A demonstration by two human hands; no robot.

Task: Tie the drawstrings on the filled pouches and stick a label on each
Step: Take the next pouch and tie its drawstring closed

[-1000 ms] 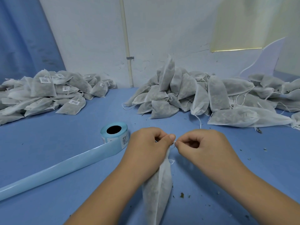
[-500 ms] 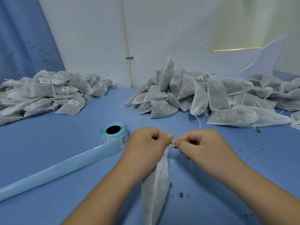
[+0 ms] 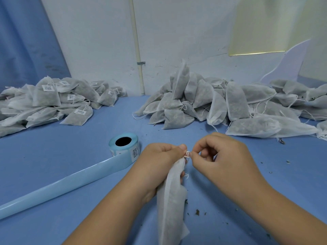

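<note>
At the near edge of the blue table, a person holds one filled pouch upright, its lower end hanging toward the body. The left hand is curled round the gathered neck of the pouch, thumb pressed at the top. The right hand pinches the drawstring between thumb and forefinger, right beside the left thumb. A small loop of cord shows between the two hands.

Step in hand, as judged: forming the knot. To do it well:
- Keep the neck bunched tight in the left hand, so that no filling escapes; loose crumbs already lie on the table beside the pouch.
- Draw the loop down snug against the neck before releasing.
- Pull evenly; the cord looks thin and the fabric light.

The label roll stands just left of the left hand, with its pale blue backing strip trailing toward the near left. This pouch shows no label yet.

Writing: the stickers on the roll carry barcodes and small print, too fine to read. White barcode stickers also show on the labelled pile at far left. The unlabelled pile at far right shows no stickers. No brand name can be made out.
</note>
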